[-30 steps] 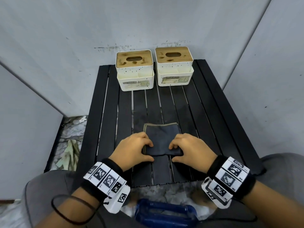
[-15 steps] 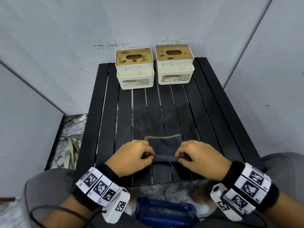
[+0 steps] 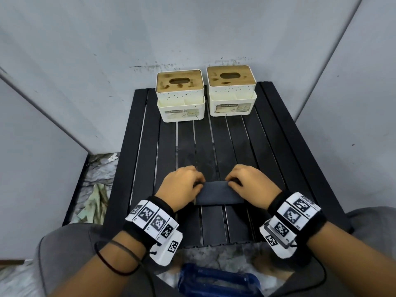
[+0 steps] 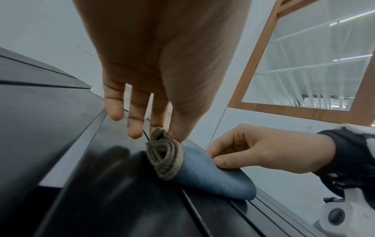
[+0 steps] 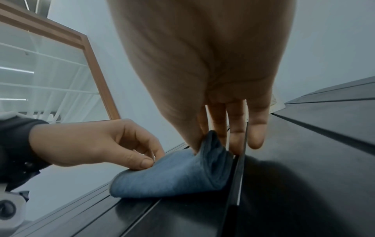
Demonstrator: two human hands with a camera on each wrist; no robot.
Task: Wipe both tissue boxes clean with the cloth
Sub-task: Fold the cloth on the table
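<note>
A dark blue cloth (image 3: 218,193) lies folded into a narrow band on the black slatted table (image 3: 278,146), near its front edge. My left hand (image 3: 186,185) pinches its left end, where the tan hem (image 4: 164,158) is bunched in layers. My right hand (image 3: 248,185) pinches the right end of the cloth (image 5: 178,174) between thumb and fingers. Two cream tissue boxes stand side by side at the table's far edge, the left box (image 3: 181,97) and the right box (image 3: 232,92). Both have stained wooden lids with dark spots.
Grey walls close in behind and on both sides of the table. A crumpled cloth (image 3: 96,200) lies on the floor to the left. A blue object (image 3: 216,281) sits below the table's front edge, between my knees.
The cloth has been folded over toward me, from a flat square into a narrow band. Both hands stayed at its ends and drew slightly apart.
</note>
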